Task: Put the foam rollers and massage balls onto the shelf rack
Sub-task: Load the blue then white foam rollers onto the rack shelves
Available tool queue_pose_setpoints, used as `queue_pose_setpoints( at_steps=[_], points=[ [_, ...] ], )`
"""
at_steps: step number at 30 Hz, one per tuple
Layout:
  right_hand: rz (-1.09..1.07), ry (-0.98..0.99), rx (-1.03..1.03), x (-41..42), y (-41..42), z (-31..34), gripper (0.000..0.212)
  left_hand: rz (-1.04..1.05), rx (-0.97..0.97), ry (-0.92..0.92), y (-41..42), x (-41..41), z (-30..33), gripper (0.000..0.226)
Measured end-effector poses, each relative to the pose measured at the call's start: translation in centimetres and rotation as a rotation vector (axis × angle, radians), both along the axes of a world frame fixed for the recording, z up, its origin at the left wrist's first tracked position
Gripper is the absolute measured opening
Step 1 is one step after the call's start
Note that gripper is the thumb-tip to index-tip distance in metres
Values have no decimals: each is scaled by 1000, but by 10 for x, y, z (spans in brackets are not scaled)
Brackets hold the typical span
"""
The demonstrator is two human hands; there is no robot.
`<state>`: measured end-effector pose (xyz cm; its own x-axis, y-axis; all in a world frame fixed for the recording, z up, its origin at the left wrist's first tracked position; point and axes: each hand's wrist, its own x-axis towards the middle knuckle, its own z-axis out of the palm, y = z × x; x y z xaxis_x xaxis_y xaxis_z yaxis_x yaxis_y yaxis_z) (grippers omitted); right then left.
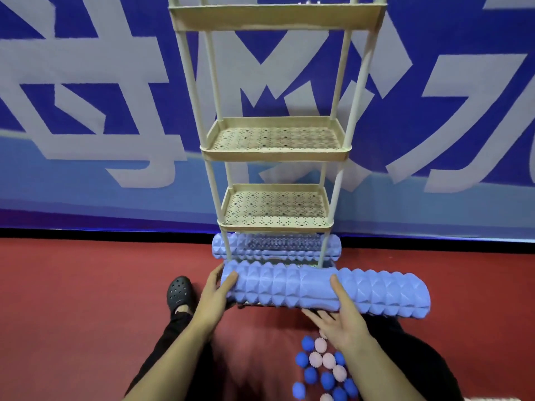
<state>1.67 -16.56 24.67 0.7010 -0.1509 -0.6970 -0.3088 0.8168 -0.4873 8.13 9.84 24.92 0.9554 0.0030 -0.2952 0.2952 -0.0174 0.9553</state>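
L hand (pixel 215 296) + R hand (pixel 340 316) grip ridged foam roller (pixel 324 290) | perforated plastic rack (pixel 275 140) | spiky balls (pixel 324 369), approx 15

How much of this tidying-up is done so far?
One foam roller already lies on the rack's bottom tier. Both hands, left hand and right hand, hold the second roller at that tier's front edge. The massage balls wait on the floor; the two shelves in view above hold nothing.
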Motion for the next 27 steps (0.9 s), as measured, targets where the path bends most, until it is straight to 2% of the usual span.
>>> queue_pose_setpoints(
  at_steps=[2, 5, 8, 12, 15, 19, 20, 23, 24, 27],
  points=[
    [-46, 24, -38, 8, -11, -14, 65, 54, -55, 105, -19, 14, -7, 39],
    [-125, 32, -41, 25, -19, -31, 57, 124, -166, 221, -40, 38, -21, 20],
    [-223, 52, -27, 44, -14, -49, 51, 116, -244, 317, -53, 62, -41, 35],
    [-358, 31, -70, 68, -1, -76, 52, 91, -192, 315, -65, 89, -77, 41],
    [-435, -6, -72, 81, 9, -82, 54, 100, -204, 288, -67, 103, -83, 39],
    [-481, -67, -57, 95, 27, -88, 49, 108, -159, 210, -50, 120, -91, 59],
    [-483, -82, -57, 98, 32, -90, 48, 115, -103, 168, -45, 120, -91, 55],
    [-468, -108, -55, 107, 45, -92, 42, 241, 125, -18, -27, 118, -91, 20],
    [-458, -113, -50, 110, 49, -92, 41, 291, 173, -66, -19, 119, -91, 16],
    [-417, -121, -59, 124, 61, -92, 44, 357, 176, -130, 5, 130, -93, 27]
  ],
)
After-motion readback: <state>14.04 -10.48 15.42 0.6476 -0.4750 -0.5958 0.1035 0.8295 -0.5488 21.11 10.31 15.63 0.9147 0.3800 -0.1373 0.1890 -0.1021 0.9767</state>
